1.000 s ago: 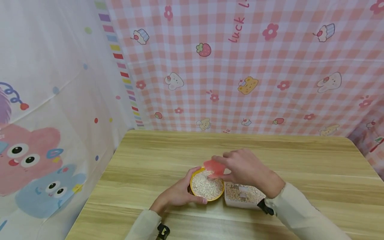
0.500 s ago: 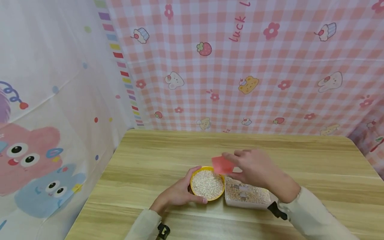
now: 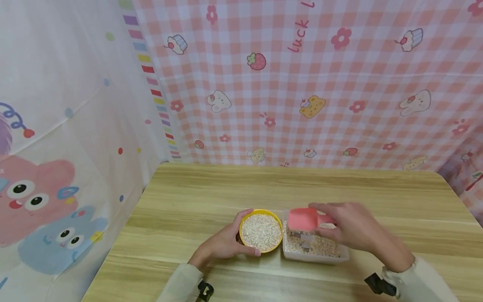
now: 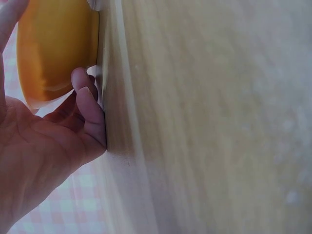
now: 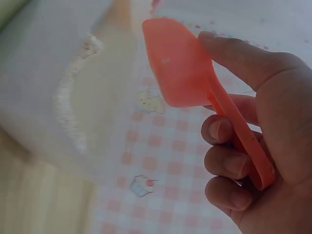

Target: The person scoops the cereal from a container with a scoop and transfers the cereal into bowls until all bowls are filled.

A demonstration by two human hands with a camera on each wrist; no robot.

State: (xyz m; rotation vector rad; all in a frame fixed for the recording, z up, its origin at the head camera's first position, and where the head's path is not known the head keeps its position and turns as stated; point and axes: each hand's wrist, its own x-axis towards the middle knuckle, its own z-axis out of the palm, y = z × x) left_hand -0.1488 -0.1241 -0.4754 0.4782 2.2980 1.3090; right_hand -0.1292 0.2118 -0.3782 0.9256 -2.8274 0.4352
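My left hand (image 3: 226, 241) holds a yellow bowl (image 3: 260, 211) at its left side, thumb along the near rim. Pale flakes that look like oats (image 3: 261, 233) fill the bowl almost to the rim. In the left wrist view the bowl's smooth orange-yellow side (image 4: 58, 48) shows, with curled fingers low beside it. A pink-red plastic scoop (image 3: 303, 219) is gripped by its handle in my right hand (image 3: 351, 224), above a clear rectangular container (image 3: 315, 258) of similar flakes. In the right wrist view, several fingers wrap the scoop's handle (image 5: 239, 131) and the index finger lies near its blade.
The container stands just right of the bowl on a wood-grain table (image 3: 203, 184). A pink checked cloth (image 3: 234, 126) hangs behind the table's far edge. A white cartoon-print cloth (image 3: 94, 138) hangs at the left.
My right hand has moved right with the scoop, from tilted over the bowl to above the container. The left hand and the bowl have stayed in place.
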